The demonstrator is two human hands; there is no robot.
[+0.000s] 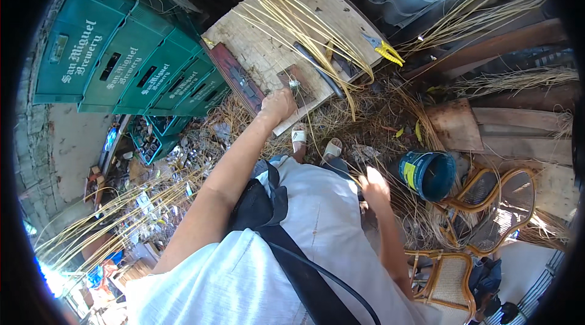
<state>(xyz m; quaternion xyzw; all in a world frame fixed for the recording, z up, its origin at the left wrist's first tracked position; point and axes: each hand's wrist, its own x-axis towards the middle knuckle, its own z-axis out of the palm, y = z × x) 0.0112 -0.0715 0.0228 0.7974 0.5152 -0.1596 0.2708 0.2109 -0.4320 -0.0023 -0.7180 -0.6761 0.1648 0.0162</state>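
Note:
My left hand (278, 105) is closed at the near edge of a worn wooden board (262, 26); what its fingers grip is hidden. Just beyond it a small metal piece (294, 83) sits on a brown wooden block (304, 81). A thin rattan strip (312, 132) runs from there toward my right hand (373, 190), whose fingers are pinched around it at my right side. Left of the metal piece lies a dark red wooden piece (226, 64) with dark metal on it. A bundle of rattan strips (292, 11) crosses the board, beside a dark rod (318, 69) and yellow-handled pliers (388, 52).
Green plastic crates (100, 51) are stacked at the left. A blue bucket (436, 176) and rattan-framed chairs (503, 209) stand at the right. Loose strips (146, 203) and scraps cover the ground. Wooden planks (457, 124) lie at the right.

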